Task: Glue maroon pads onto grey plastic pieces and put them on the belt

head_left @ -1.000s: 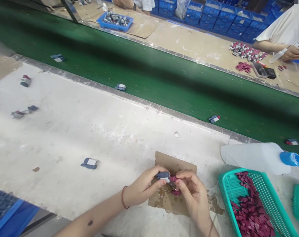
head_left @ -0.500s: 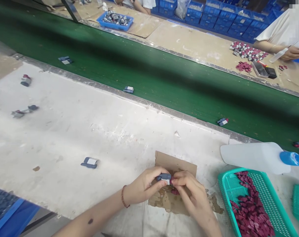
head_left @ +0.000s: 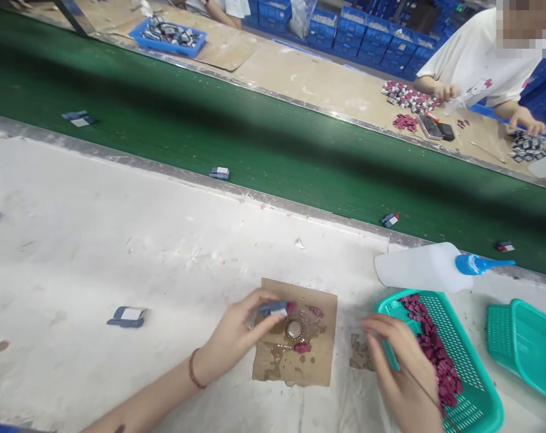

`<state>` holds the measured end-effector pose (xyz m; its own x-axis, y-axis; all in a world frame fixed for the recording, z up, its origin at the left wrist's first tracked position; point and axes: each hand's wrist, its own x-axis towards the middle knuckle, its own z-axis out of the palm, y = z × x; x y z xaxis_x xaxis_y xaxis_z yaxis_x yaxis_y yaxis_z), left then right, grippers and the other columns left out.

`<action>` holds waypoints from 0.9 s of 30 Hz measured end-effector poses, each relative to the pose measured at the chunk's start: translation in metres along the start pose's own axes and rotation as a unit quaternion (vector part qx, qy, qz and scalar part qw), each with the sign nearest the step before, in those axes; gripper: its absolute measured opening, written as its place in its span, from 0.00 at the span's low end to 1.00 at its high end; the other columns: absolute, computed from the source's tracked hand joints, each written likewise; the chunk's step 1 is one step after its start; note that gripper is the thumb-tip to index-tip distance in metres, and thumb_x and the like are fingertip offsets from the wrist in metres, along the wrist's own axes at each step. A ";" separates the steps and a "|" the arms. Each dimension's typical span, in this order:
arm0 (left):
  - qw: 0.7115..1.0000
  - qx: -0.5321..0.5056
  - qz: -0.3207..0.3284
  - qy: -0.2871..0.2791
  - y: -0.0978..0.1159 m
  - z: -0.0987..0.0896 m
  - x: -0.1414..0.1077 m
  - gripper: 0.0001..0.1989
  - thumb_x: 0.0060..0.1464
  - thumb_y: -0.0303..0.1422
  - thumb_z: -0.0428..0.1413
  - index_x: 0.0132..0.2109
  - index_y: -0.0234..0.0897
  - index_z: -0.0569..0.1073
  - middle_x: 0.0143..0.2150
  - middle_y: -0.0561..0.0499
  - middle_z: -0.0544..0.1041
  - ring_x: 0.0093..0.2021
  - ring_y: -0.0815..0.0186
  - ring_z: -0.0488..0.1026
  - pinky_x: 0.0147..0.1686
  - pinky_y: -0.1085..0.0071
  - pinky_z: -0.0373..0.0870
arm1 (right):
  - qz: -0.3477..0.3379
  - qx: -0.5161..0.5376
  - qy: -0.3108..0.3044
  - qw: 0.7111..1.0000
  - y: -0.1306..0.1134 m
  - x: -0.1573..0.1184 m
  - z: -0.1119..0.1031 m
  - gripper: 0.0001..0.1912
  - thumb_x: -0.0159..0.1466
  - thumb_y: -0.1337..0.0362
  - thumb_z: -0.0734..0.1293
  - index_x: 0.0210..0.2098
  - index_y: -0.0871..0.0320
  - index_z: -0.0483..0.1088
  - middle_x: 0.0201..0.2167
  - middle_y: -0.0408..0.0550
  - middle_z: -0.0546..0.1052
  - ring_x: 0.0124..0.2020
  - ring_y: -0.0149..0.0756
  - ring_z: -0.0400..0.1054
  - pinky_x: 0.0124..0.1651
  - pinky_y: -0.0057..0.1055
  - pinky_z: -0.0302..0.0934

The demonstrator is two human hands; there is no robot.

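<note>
My left hand (head_left: 230, 331) pinches a small blue-grey and white plastic part (head_left: 273, 309) with a maroon piece at its right end, above a glue-stained cardboard sheet (head_left: 295, 371). Under it on the cardboard sit a round metal bottle cap (head_left: 294, 329) and two loose maroon pieces, one nearer me (head_left: 302, 347). My right hand (head_left: 406, 367) is off the part, over the left side of a green basket (head_left: 478, 325) that holds many maroon pieces (head_left: 442, 367). Its fingers are apart, with nothing visible between them.
Behind the basket lies a white squeeze bottle (head_left: 420, 267) with a blue nozzle. A second green basket (head_left: 525, 355) stands at the right. Several parts lie on the green conveyor belt (head_left: 277, 150), and another part (head_left: 127, 316) on the white table. Across the belt, a co-worker's hands (head_left: 525, 120) touch parts.
My right hand has left the part and moved right to the basket. My left hand keeps the part, whose maroon end now shows. The view has shifted right.
</note>
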<state>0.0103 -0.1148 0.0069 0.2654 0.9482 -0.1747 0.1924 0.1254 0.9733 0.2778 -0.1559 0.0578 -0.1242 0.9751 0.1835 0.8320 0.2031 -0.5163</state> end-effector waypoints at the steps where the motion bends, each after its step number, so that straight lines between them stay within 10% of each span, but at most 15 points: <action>1: 0.999 -0.024 -0.028 0.020 0.004 -0.004 0.007 0.10 0.58 0.40 0.57 0.41 0.37 0.75 0.36 0.47 0.81 0.36 0.63 0.77 0.36 0.69 0.74 | 0.030 -0.056 0.010 0.998 0.014 -0.009 -0.009 0.09 0.68 0.60 0.60 0.40 0.53 0.72 0.38 0.49 0.79 0.41 0.43 0.73 0.43 0.36 0.67; 8: 0.993 -0.112 -0.028 0.037 0.011 -0.031 0.112 0.20 0.54 0.42 0.58 0.48 0.33 0.73 0.42 0.41 0.81 0.37 0.62 0.78 0.36 0.69 0.72 | 0.176 -0.163 -0.073 0.968 0.085 -0.051 -0.018 0.17 0.61 0.53 0.59 0.31 0.53 0.75 0.32 0.52 0.80 0.35 0.50 0.74 0.39 0.45 0.67; 13: 0.990 0.070 0.058 0.112 0.009 -0.054 0.176 0.18 0.56 0.31 0.53 0.53 0.31 0.70 0.46 0.40 0.79 0.45 0.59 0.75 0.45 0.62 0.71 | 0.181 -0.132 -0.052 0.973 0.085 -0.048 -0.012 0.18 0.59 0.49 0.59 0.27 0.52 0.75 0.30 0.53 0.80 0.34 0.54 0.74 0.38 0.50 0.67; 18: 0.947 0.216 0.095 0.220 0.005 -0.096 0.192 0.16 0.51 0.25 0.55 0.49 0.36 0.73 0.59 0.38 0.68 0.63 0.46 0.56 0.63 0.48 0.51 | 0.244 -0.041 0.000 0.969 0.066 -0.042 -0.018 0.17 0.59 0.47 0.61 0.31 0.51 0.73 0.30 0.52 0.81 0.30 0.50 0.76 0.33 0.42 0.69; 27: 0.933 0.262 0.119 0.214 0.005 -0.108 0.181 0.11 0.62 0.33 0.47 0.42 0.34 0.72 0.40 0.45 0.74 0.46 0.57 0.68 0.54 0.61 0.61 | 0.276 0.279 0.084 0.916 0.008 -0.007 0.011 0.19 0.57 0.48 0.71 0.36 0.58 0.77 0.24 0.49 0.79 0.23 0.39 0.73 0.27 0.32 0.70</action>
<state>-0.0430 0.0894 -0.0033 -0.0200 0.9747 0.2228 0.6419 -0.1583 0.7503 0.2789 -0.1602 0.0429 0.3566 0.9249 -0.1319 0.3314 -0.2572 -0.9078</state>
